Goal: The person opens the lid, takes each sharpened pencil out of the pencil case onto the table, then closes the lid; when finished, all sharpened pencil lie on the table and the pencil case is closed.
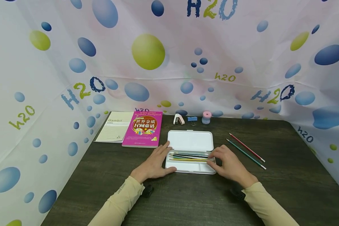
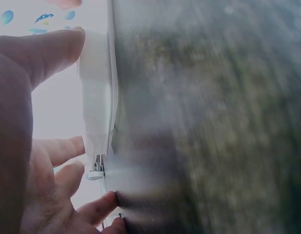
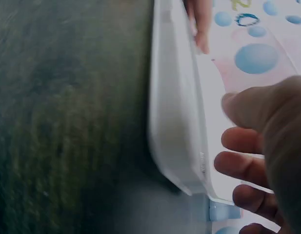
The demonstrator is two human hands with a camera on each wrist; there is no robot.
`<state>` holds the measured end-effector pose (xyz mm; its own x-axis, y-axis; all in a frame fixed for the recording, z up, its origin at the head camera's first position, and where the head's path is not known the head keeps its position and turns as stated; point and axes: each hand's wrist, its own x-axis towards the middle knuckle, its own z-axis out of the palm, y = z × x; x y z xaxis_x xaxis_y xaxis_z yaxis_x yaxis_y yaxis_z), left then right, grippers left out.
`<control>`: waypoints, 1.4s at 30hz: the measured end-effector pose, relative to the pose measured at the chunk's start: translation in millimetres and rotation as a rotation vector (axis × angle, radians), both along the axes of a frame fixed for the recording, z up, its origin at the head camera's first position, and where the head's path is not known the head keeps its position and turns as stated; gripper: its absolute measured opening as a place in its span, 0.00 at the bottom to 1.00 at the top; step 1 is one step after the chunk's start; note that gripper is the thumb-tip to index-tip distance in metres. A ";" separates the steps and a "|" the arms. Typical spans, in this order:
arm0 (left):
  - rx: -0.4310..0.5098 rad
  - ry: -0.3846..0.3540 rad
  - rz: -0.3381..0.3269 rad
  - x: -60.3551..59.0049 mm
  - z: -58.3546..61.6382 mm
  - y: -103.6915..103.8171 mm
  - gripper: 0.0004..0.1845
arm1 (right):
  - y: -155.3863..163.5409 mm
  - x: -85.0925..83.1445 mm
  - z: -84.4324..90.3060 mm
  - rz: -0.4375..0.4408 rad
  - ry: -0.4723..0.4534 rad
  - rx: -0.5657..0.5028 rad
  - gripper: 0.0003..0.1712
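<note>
A white pencil case [image 1: 190, 140] lies on the dark table with its lid tipped back. Several pencils [image 1: 186, 156] lie lengthwise in its tray. My left hand [image 1: 155, 163] rests at the tray's left end, fingers spread along the side and thumb near the front corner. Over the right end of the pencils is my right hand [image 1: 226, 161], its fingers loosely bent and hiding the pencil ends. In the right wrist view, the right thumb and fingers stand apart beside the case's white wall [image 3: 174, 107], with no pencil showing between them.
Right of the case lie a red pencil [image 1: 247, 147] and a green pencil [image 1: 245, 153]. A magenta book [image 1: 142, 129] overlaps a notebook [image 1: 113, 128] at the back left. Behind the case stand a small stapler [image 1: 178, 119], a blue binder clip [image 1: 192, 119] and a pink-and-blue container [image 1: 206, 118].
</note>
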<state>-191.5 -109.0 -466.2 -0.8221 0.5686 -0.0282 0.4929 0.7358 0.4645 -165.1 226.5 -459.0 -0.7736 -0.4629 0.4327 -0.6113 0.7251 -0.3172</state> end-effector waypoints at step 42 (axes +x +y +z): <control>0.001 -0.007 0.005 0.5 1.3 -0.5 0.51 | 3.2 -14.4 2.4 0.141 -0.194 0.025 0.05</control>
<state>-191.0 -109.5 -464.9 -0.8249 0.5642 -0.0334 0.4859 0.7381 0.4681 -179.5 229.7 -456.6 -0.7679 -0.5812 0.2695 -0.6367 0.6458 -0.4214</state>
